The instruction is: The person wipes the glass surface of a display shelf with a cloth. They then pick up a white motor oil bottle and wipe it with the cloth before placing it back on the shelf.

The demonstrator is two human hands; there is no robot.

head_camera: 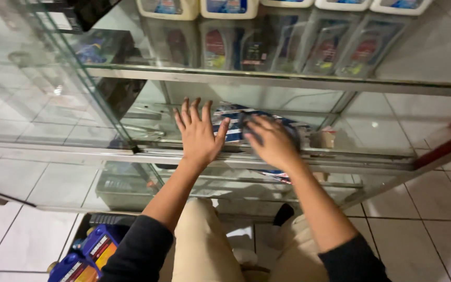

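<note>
I crouch before a glass display cabinet (267, 81) with metal-framed shelves. My left hand (198, 133) lies flat with fingers spread against the glass at the middle shelf's front edge. Just right of it, my right hand (272, 142) is blurred, fingers curled over a stack of flat blue, white and red packages (230, 119) lying on that shelf. I cannot tell whether it grips one. The shelf above carries a row of grey bottles (288, 44) with coloured labels.
White containers (230, 8) stand on the cabinet's top. Blue and yellow bottles (87, 256) sit in a dark crate on the white tiled floor (27, 209) by my left knee. A grey tray (123, 188) rests on the lowest shelf. A red edge (444, 146) borders the right.
</note>
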